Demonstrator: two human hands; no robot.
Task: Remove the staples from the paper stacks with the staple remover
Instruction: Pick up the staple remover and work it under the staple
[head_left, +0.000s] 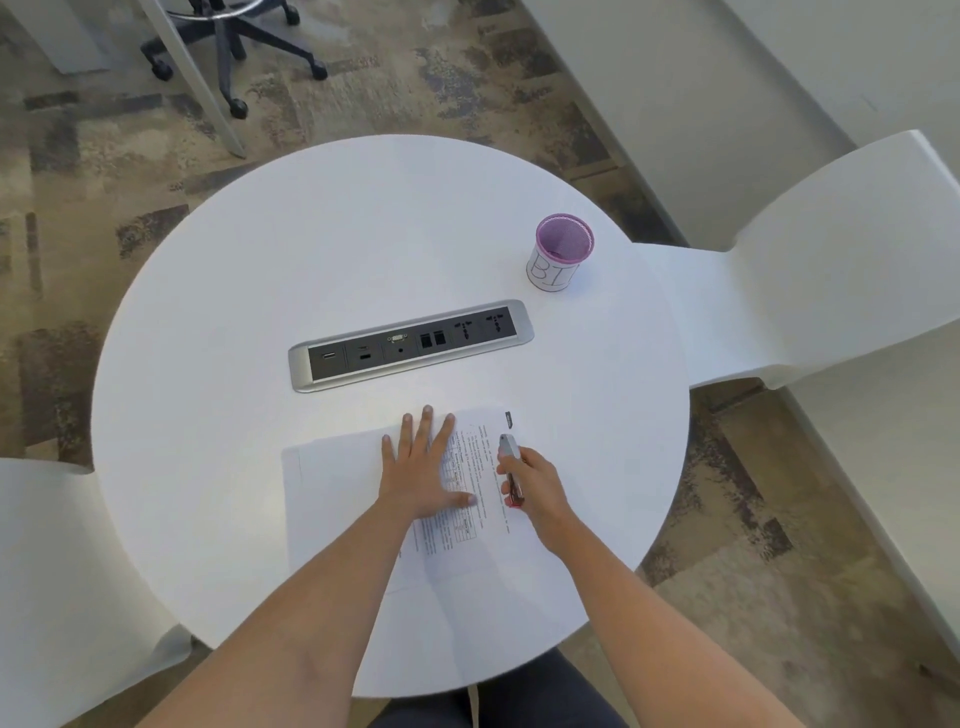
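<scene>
The left hand (423, 467) lies flat with its fingers spread on the white printed paper stack (467, 499), which sits at the six o'clock side of the round white desk (260, 270); it grips nothing, only presses down. The right hand (535, 486) has its grip closed around the slim silver-and-pink staple remover (510, 462), whose silver tip points toward twelve o'clock just beside the stack's far right corner. A small dark mark (510, 420) sits at that corner; it may be the staple or a printed tab, too small to tell.

The step in hand looks like lining the tool up on the corner staple. To do it well, the flat hand should shift toward the one o'clock corner so the sheets cannot lift or slide, and the tip should go in low under the staple's crown, then lever gently so the paper does not tear.

At one o'clock, well apart from the stack, stands a pink mesh cup with a white paper label (563, 257), likely for pulled staples. A silver-framed black socket panel (410, 343) is set into the desk's middle, just beyond the fingertips. Neither blocks the tool's path. White chairs (831, 260) flank the desk.
</scene>
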